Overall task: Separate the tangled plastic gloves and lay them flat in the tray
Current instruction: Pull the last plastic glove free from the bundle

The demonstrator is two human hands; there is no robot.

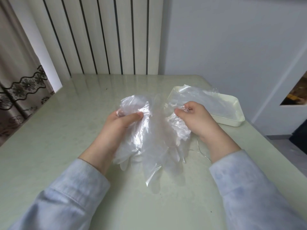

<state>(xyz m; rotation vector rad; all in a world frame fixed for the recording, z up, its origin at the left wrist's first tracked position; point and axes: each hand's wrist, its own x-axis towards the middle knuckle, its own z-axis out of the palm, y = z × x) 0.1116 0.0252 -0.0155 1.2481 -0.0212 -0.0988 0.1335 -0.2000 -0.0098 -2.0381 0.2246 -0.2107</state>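
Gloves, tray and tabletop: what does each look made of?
The gloves: thin clear plastic film, glossy, crinkled and see-through. The tray: cream, smooth, probably moulded plastic, with rounded rim. The tabletop: pale green, glossy, mottled like stone or laminate; it mirrors the radiator.

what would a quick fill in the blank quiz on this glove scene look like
1. The left hand and the right hand each grip the tangled gloves, which are clear ____.
2. The white tray stands on the person's ____ side.
3. Both sleeves are light ____.
4. One flat glove already lies in the ____.

Missing words: plastic; right; blue; tray
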